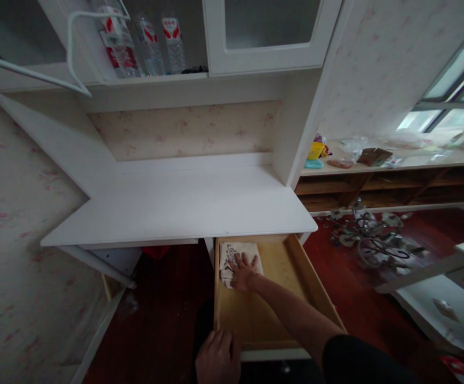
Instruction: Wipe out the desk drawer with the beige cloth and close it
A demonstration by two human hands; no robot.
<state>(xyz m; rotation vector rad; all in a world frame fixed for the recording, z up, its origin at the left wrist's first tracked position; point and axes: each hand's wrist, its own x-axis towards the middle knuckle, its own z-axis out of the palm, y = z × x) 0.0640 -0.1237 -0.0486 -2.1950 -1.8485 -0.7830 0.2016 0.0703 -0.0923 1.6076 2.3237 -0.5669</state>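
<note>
Right hand (243, 271) flat on a folded cloth (238, 256), fingers (252, 262) spread open, palm pressing down, gripping nothing. Cloth at the back left corner of an open wooden drawer (292, 266), against the left wall and partly under the white surface (184, 208) above; pale, with dark print or lettering on top, too blurred to read. Long axis of the cloth roughly front to back along the drawer, far end tucked toward the surface's edge. Left hand (218, 356) on the front edge of the drawer near its left corner, fingers curled over the rim; closed on the drawer front as far as can be told. Up on the shelf (156, 79), three clear plastic bottles (148, 45) with red and white labels, writing not legible. To the right, a long ledge (416, 160) under the window with a yellow cup (315, 150), a brown box (374, 156) and clear plastic bags, nothing readable. On the red floor (336, 277) beside the drawer, a tangled metal light fitting (370, 237).
</note>
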